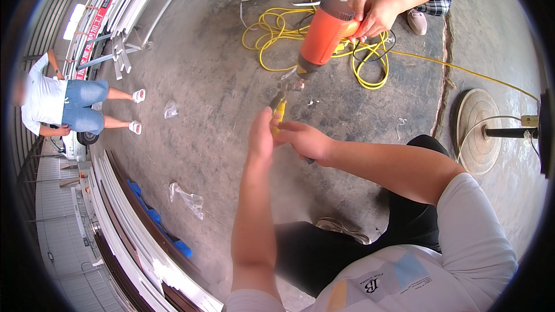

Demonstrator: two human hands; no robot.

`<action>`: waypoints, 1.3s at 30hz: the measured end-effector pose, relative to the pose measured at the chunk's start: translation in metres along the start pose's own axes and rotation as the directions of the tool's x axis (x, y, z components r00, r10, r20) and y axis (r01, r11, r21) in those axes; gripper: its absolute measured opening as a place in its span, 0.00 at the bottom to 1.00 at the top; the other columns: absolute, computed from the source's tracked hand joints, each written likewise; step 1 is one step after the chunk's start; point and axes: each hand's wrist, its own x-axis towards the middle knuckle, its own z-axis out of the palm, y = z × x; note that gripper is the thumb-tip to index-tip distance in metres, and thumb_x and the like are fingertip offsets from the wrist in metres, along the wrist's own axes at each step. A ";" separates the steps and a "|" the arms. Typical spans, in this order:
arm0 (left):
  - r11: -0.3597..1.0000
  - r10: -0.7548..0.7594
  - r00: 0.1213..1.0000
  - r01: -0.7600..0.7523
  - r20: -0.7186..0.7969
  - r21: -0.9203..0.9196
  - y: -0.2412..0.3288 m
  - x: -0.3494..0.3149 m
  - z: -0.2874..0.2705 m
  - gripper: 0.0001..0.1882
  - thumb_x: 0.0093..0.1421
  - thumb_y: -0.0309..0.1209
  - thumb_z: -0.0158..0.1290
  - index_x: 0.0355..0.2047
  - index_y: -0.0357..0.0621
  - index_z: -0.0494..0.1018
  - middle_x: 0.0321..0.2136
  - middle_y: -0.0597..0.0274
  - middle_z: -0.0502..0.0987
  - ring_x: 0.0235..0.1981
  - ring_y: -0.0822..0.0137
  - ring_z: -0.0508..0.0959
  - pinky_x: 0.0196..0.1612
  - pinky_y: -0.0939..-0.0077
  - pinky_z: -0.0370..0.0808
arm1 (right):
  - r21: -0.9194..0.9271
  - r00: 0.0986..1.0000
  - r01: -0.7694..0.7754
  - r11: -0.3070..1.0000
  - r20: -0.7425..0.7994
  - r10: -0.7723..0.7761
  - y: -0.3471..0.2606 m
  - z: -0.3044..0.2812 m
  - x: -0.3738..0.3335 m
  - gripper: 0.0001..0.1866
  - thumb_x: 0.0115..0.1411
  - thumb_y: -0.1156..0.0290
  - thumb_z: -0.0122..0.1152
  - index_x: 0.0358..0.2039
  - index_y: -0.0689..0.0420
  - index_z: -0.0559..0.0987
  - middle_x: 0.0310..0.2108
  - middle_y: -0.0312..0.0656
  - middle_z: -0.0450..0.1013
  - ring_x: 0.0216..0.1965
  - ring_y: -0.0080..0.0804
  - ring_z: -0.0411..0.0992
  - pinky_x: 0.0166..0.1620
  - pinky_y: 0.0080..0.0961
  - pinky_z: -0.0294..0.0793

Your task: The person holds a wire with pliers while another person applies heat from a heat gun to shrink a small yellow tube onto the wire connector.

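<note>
My left hand [262,134] is closed around a pair of pliers [280,110] with yellow and dark handles, its metal head angled up and away from me. Close beside it, the fingers of my right hand [305,140] are curled at the yellow handle; a dark end pokes out below them. A small metal piece [296,86] is at the jaws, its details blurred. Just beyond, a co-worker's hands [376,14] hold an orange power tool [324,34], like a heat gun, its dark nozzle pointing down at that piece.
A yellow cable [269,34] lies coiled on the concrete floor [202,110] ahead. At right stands a round base [478,130] with a pole. Long profiles [124,219] lie at left, near plastic scraps [188,201]. Another person [63,101] stands far left by a rack [136,6].
</note>
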 end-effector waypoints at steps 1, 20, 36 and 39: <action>1.000 0.002 1.000 -0.002 -0.002 -0.002 -0.002 0.002 -0.002 0.20 0.70 0.53 0.47 0.36 0.50 0.74 0.33 0.68 0.73 0.32 0.70 0.77 0.33 0.71 0.78 | -0.001 1.000 0.008 1.000 -0.004 -0.008 0.000 0.001 0.000 0.37 0.66 0.52 0.56 0.72 0.57 0.66 0.54 0.40 0.74 0.29 0.20 0.65 0.31 0.23 0.67; 1.000 -0.003 1.000 0.003 0.000 0.003 -0.006 0.004 0.006 0.22 0.68 0.56 0.48 0.37 0.51 0.74 0.31 0.71 0.73 0.29 0.74 0.75 0.30 0.74 0.74 | 0.008 1.000 -0.026 1.000 -0.008 0.026 0.000 -0.003 0.000 0.39 0.65 0.51 0.58 0.72 0.58 0.65 0.55 0.42 0.73 0.31 0.21 0.66 0.32 0.24 0.67; 0.997 -0.053 0.998 0.055 0.039 -0.051 -0.013 0.012 0.003 0.23 0.69 0.58 0.43 0.36 0.53 0.73 0.30 0.73 0.72 0.29 0.73 0.74 0.29 0.72 0.73 | 0.003 0.999 -0.045 0.999 -0.017 0.045 -0.004 -0.005 -0.005 0.39 0.65 0.51 0.59 0.71 0.60 0.66 0.58 0.43 0.73 0.31 0.22 0.67 0.31 0.23 0.67; 0.996 -0.058 0.996 0.061 0.062 -0.058 -0.013 0.013 0.003 0.23 0.70 0.57 0.42 0.35 0.53 0.72 0.30 0.73 0.71 0.28 0.73 0.74 0.29 0.72 0.72 | 0.005 0.998 -0.053 0.999 -0.030 0.053 -0.003 -0.006 -0.004 0.39 0.65 0.50 0.59 0.71 0.60 0.66 0.59 0.43 0.73 0.32 0.21 0.67 0.32 0.23 0.67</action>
